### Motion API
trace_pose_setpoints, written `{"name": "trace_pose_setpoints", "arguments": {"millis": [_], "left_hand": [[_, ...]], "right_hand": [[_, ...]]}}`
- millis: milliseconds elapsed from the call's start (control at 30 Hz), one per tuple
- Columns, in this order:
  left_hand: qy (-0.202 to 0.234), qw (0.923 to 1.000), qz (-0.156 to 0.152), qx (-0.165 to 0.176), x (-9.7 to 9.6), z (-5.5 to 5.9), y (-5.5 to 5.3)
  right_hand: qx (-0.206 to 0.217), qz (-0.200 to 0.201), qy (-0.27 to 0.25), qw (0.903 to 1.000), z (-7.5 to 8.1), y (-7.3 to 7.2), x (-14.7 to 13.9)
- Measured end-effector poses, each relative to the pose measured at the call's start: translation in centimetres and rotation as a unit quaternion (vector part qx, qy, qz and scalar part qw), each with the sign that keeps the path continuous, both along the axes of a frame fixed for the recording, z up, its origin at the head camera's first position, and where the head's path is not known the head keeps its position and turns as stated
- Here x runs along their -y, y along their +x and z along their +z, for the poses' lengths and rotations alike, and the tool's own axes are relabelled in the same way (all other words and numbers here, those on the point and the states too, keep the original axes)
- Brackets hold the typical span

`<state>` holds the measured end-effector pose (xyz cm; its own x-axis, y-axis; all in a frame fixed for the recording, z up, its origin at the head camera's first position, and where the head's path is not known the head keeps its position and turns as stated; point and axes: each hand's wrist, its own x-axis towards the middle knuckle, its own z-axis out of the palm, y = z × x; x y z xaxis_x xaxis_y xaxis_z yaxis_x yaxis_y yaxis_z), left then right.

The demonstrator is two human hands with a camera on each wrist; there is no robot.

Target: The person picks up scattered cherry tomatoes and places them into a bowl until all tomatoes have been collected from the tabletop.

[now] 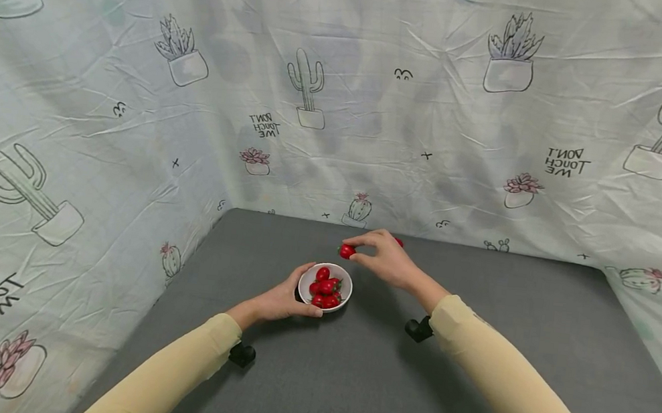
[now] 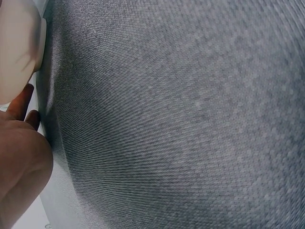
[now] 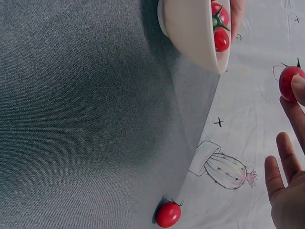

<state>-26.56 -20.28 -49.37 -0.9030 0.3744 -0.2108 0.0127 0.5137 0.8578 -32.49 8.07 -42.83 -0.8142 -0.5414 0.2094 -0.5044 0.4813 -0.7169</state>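
Note:
A small white bowl [image 1: 349, 280] with several cherry tomatoes [image 1: 327, 287] stands on the dark grey table. My left hand [image 1: 281, 301] holds it from the left, thumb along the near side and fingers round the far side. In the left wrist view, fingers reach to the wall of the bowl [image 2: 19, 52]. Above and right of the bowl, my right hand [image 1: 388, 261] pinches one cherry tomato [image 1: 347, 252] between thumb and fingertip. The right wrist view shows this red tomato [image 3: 288, 84] with its green stem, the other fingers spread apart.
Another cherry tomato [image 3: 169, 214] lies on the table near its far edge, mostly hidden behind my right hand in the head view. A cloth [image 1: 342, 100] printed with cacti hangs behind and to the sides of the table [image 1: 349, 383].

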Motion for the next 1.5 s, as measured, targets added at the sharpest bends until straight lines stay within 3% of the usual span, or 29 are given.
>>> {"name": "trace_pose_setpoints", "arguments": {"millis": [433, 767, 1500], "left_hand": [[0.004, 1.0000, -0.004, 0.007, 0.1, 0.1, 0.0], [0.020, 0.9997, -0.003, 0.013, 0.1, -0.1, -0.1], [0.005, 0.9999, 0.004, 0.014, 0.1, -0.2, -0.2]], "right_hand": [[0.002, 0.042, 0.001, 0.9991, -0.6, -1.3, 0.9], [0.012, 0.046, 0.014, 0.9988, -1.4, -1.2, 1.7], [0.010, 0.044, 0.037, 0.9983, -2.9, -1.2, 2.0]]}}
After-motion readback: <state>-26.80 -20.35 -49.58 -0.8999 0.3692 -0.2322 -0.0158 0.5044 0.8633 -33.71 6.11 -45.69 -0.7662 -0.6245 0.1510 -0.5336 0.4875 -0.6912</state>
